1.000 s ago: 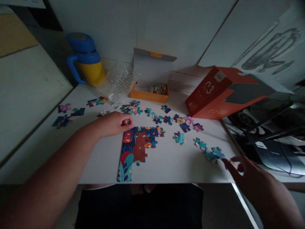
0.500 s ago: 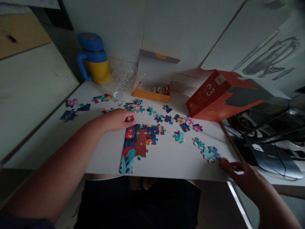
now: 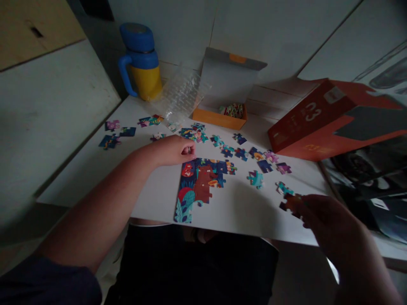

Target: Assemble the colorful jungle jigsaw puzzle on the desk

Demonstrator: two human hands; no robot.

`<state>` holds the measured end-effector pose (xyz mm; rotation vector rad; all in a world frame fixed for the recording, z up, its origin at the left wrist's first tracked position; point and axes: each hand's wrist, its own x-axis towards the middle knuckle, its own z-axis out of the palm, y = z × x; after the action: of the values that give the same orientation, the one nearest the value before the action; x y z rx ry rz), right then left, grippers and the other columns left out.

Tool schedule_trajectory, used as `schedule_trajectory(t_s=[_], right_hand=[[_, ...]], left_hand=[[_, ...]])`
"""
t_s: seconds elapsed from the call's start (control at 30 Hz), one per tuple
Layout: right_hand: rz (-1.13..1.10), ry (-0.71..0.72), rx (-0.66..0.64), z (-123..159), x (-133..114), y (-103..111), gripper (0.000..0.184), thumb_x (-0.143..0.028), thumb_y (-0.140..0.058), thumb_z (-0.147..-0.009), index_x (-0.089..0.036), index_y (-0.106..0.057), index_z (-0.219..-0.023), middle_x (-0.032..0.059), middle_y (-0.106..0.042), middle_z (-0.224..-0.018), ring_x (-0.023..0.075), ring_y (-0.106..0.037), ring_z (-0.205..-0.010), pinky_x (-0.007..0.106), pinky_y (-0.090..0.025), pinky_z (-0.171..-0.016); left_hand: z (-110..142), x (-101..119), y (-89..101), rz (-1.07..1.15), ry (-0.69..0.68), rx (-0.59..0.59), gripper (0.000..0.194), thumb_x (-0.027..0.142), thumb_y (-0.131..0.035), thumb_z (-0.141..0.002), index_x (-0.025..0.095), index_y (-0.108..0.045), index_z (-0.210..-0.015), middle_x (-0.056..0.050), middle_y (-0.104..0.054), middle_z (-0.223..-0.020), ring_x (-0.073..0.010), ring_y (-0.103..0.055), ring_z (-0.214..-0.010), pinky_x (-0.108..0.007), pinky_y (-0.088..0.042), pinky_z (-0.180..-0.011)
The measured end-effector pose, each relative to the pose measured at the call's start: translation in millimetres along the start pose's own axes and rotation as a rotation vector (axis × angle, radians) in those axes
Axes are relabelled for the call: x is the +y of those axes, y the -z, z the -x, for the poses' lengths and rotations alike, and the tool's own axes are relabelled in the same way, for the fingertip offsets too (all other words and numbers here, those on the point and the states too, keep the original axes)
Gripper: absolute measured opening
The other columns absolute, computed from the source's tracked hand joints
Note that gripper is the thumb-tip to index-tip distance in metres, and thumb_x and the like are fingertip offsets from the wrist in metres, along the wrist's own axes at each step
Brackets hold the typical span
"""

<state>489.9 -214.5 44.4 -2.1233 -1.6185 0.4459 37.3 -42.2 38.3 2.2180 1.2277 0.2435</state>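
My right hand (image 3: 321, 214) pinches a dark puzzle piece with an orange patch (image 3: 288, 202), raised over the right part of the white table. Its fingers cover part of that piece. My left hand (image 3: 179, 150) rests loosely curled on the table, fingertips at the upper left edge of the partly joined jigsaw puzzle (image 3: 200, 186). I see nothing held in it. A brown bear shows in the joined part, with a red figure above and teal leaves below. A teal puzzle piece (image 3: 255, 179) lies between the joined part and my right hand.
Several loose pieces (image 3: 227, 151) lie behind the puzzle, and more (image 3: 110, 142) at the left. At the back stand a blue and yellow jug (image 3: 146, 76), a clear plastic bag (image 3: 182, 93) and an open orange box (image 3: 219, 119). A red box (image 3: 305, 118) leans at the right.
My right hand has lifted the dark piece off the table and brought it inward, toward the puzzle. My left hand stays at the puzzle's edge. The whole view has shifted.
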Motion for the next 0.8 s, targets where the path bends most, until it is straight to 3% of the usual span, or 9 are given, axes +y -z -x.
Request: schedule_trajectory(t_s=[0.13,0.3,0.47,0.8], right_hand=[[-0.347,0.024,-0.324,10,-67,-47,0.043,-0.065,-0.072,-0.095,-0.025,-0.072,-0.110,0.0099,-0.084,-0.099,0.0250,-0.077,-0.077,0.036,-0.061,-0.065],[-0.395,0.178,-0.473,6,-119,-91,0.031,-0.054,-0.071,-0.099,-0.025,-0.072,-0.110,0.0036,-0.081,-0.087,0.0202,-0.070,-0.069,0.031,-0.051,-0.059],[-0.219,0.303,-0.360,7,-132,-107,0.023,-0.046,-0.071,-0.100,-0.026,-0.075,-0.111,0.0011,-0.077,-0.083,0.0188,-0.068,-0.067,0.030,-0.047,-0.061],[-0.098,0.486,-0.155,20,-134,-112,0.020,-0.039,-0.066,-0.105,-0.023,-0.075,-0.113,0.0041,-0.074,-0.096,0.0164,-0.067,-0.071,0.030,-0.048,-0.065]], left_hand=[[0,0,-0.4,0.006,0.024,-0.002,0.018,0.038,-0.066,-0.095,0.021,-0.073,-0.098,-0.001,-0.070,-0.078,-0.0165,-0.056,-0.067,-0.030,-0.033,-0.066],[0,-1,-0.4,-0.005,0.031,-0.006,0.020,0.039,-0.066,-0.095,0.021,-0.073,-0.099,-0.002,-0.070,-0.080,-0.0167,-0.057,-0.069,-0.030,-0.035,-0.066],[0,-2,-0.6,-0.002,0.029,-0.007,0.020,0.039,-0.067,-0.095,0.021,-0.073,-0.101,-0.001,-0.071,-0.081,-0.0165,-0.058,-0.069,-0.030,-0.035,-0.066],[0,-2,-1.5,-0.019,0.017,0.001,0.020,0.039,-0.068,-0.094,0.021,-0.073,-0.101,0.000,-0.069,-0.077,-0.0145,-0.056,-0.064,-0.030,-0.034,-0.064]])
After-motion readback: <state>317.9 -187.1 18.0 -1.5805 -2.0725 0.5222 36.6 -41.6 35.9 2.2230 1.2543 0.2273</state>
